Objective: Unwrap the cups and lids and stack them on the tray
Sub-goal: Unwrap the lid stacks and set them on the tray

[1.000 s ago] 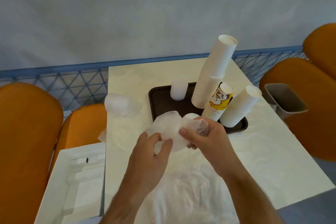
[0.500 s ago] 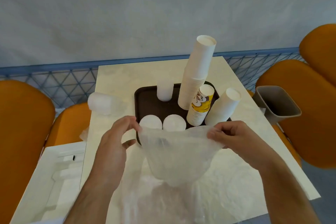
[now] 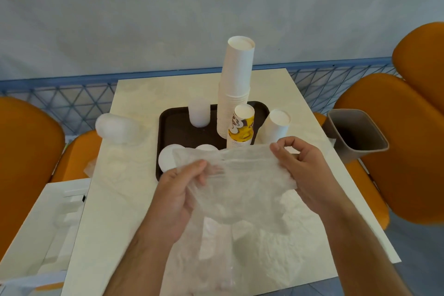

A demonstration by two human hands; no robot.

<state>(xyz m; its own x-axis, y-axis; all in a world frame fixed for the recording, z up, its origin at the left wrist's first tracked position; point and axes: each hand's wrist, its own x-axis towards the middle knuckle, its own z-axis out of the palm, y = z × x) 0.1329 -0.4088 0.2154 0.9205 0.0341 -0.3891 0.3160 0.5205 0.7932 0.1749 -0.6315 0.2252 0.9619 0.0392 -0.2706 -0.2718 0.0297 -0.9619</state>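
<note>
- The left hand (image 3: 179, 196) grips the near-left part of a clear plastic wrapper (image 3: 237, 182), fingers curled into the film and thumb pressed on top.
- The right hand (image 3: 304, 170) pinches the wrapper's far-right edge between thumb and forefinger, the other fingers curled.
- The wrapper hangs stretched between the two hands, above the near edge of the tray (image 3: 173, 125); whether anything remains inside it cannot be told.
- The dark brown tray lies on the pale table (image 3: 302, 101), at the far middle.
- On the tray a tall stack of white cups (image 3: 236, 89) stands mouth down, with a shorter yellow-printed cup stack (image 3: 242, 127) just near it and a short white cup stack (image 3: 276, 126) to the right.
- A stack of translucent lids (image 3: 198, 112) stands at the tray's far left.
- Two flat white lids (image 3: 167, 158) lie at the tray's near edge, partly behind the wrapper.
- A wrapped bundle (image 3: 115, 128) lies on the table left of the tray.
- More loose plastic film (image 3: 240, 255) is spread on the near table.
- A grey bin (image 3: 358, 132) stands at the right, beside orange chairs (image 3: 384, 127).
</note>
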